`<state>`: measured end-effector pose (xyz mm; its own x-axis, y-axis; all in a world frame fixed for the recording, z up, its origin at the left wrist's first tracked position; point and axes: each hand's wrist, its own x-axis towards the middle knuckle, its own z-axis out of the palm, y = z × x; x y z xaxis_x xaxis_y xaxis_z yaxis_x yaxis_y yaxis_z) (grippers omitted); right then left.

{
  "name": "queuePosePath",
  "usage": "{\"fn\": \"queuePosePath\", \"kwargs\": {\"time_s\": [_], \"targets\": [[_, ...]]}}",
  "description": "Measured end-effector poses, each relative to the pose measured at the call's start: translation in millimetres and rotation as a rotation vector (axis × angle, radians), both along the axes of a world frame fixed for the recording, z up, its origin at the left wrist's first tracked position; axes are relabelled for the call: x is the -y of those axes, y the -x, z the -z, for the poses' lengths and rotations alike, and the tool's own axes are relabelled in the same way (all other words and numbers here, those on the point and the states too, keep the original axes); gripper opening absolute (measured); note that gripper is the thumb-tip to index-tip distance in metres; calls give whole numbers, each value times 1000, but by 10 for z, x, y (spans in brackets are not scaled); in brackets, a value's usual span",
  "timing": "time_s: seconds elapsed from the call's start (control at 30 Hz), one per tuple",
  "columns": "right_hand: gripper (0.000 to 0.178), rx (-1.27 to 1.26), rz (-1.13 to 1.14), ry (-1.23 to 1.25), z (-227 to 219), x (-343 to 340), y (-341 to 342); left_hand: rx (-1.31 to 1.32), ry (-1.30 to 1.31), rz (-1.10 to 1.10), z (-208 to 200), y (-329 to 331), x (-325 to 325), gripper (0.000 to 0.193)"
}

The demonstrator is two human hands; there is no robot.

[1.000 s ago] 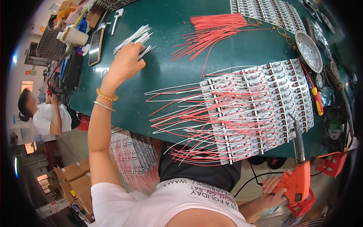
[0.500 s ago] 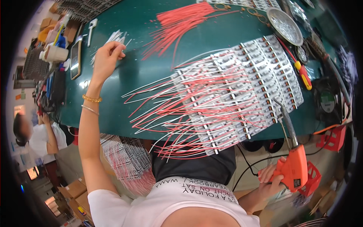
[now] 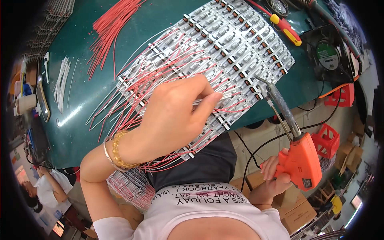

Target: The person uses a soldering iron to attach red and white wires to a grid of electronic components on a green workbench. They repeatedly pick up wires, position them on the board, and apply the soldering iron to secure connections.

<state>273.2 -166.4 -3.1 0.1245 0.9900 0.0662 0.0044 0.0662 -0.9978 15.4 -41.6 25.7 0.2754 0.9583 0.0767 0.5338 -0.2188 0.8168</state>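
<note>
My left hand (image 3: 176, 108) is over a slanted panel of small circuit boards (image 3: 236, 44), thumb and fingers pinched together. White strands show in the gap of the pinch, so it appears to hold white wires; their exact number is hidden. Many red and white wires fan out from the panel's left part, some under my hand. In my right hand (image 3: 276, 176) is an orange-red soldering gun (image 3: 302, 162), gripped by its handle at the lower right. Its bent tip and thin feed tube point up at the panel's right edge.
Loose red wires (image 3: 112, 28) and white wires (image 3: 61, 82) lie on the green table, left of the panel. Beyond the panel are a red-yellow screwdriver (image 3: 286, 30) and a black fan (image 3: 328, 56). A phone (image 3: 43, 102) rests far left. Another person (image 3: 54, 186) sits at lower left.
My left hand has come from the white wire pile rightward and nearer, onto the panel. The view has shifted, and my right hand still holds the soldering gun.
</note>
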Motion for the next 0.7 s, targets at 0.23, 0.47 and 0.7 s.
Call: {"fn": "queuePosePath", "kwargs": {"time_s": [0.23,0.47,0.7], "targets": [[80,69,-96,27,60,76,-99,-98,-26,-13,67,-109,16,11],[61,102,-76,206,-74,24,-59,-68,-55,12,74,-97,7,10],[66,563,-102,227,-31,249,-260,-63,-41,3,57,-71,10,9]]}}
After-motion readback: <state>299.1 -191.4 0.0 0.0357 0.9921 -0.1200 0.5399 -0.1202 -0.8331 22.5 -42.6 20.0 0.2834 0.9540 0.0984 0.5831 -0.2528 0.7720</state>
